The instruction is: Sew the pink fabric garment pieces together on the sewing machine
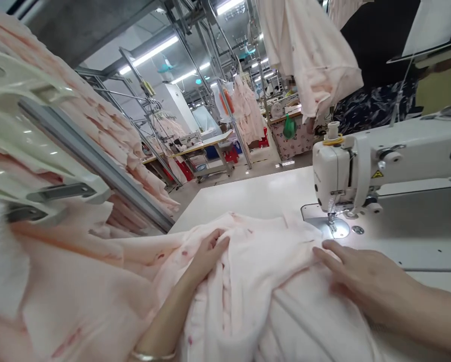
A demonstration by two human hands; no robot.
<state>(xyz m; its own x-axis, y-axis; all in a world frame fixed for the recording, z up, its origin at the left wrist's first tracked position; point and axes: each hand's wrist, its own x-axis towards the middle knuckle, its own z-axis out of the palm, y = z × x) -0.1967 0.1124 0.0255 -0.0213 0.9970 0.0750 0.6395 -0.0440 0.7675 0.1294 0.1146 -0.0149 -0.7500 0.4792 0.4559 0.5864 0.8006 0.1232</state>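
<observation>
The left hand (209, 254) grips a fold of pink cloth (244, 296), which trails over the worktop's left edge (184, 213); the open right hand (364, 281) lies flat just beside the sewing machine's needle (331, 221).

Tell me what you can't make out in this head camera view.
Head view:
Brand lettering on the sewing machine: cut off by the right edge.
Needle plate: lower edge hidden by the pink garment.
Left hand: palm hidden, pressed into the garment's folds.
Green bag: too small and distant to see inside.
</observation>
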